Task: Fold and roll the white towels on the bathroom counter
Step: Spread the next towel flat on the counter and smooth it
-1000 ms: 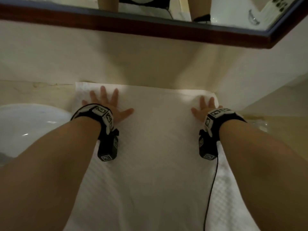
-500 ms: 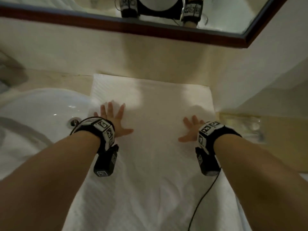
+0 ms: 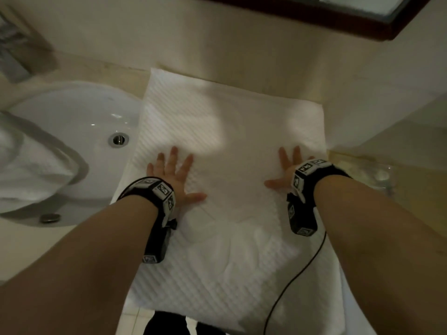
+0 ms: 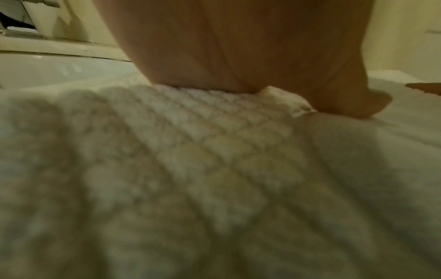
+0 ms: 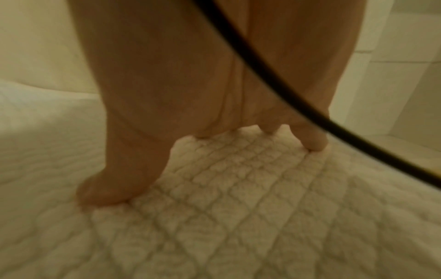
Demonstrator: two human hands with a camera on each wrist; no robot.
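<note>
A white waffle-textured towel (image 3: pixel 229 146) lies spread flat along the bathroom counter, its near end hanging over the front edge. My left hand (image 3: pixel 173 176) presses flat on its left side with fingers spread. My right hand (image 3: pixel 286 171) presses flat on its right side, fingers straight. In the left wrist view the palm (image 4: pixel 226 47) rests on the towel (image 4: pixel 190 179). In the right wrist view the thumb and fingertips (image 5: pixel 107 190) touch the towel (image 5: pixel 238 217). Wrinkles show in the cloth just below my hands.
A white sink basin (image 3: pixel 72 131) with a metal drain (image 3: pixel 118 139) lies left of the towel. Another white towel (image 3: pixel 29 170) drapes over the basin's left rim. A dark-framed mirror (image 3: pixel 362 18) hangs above. A black cable (image 3: pixel 297 274) trails from my right wrist.
Both hands have slid toward me along the towel from its far end to its middle, staying flat. The view has tilted down and left, showing more of the sink.
</note>
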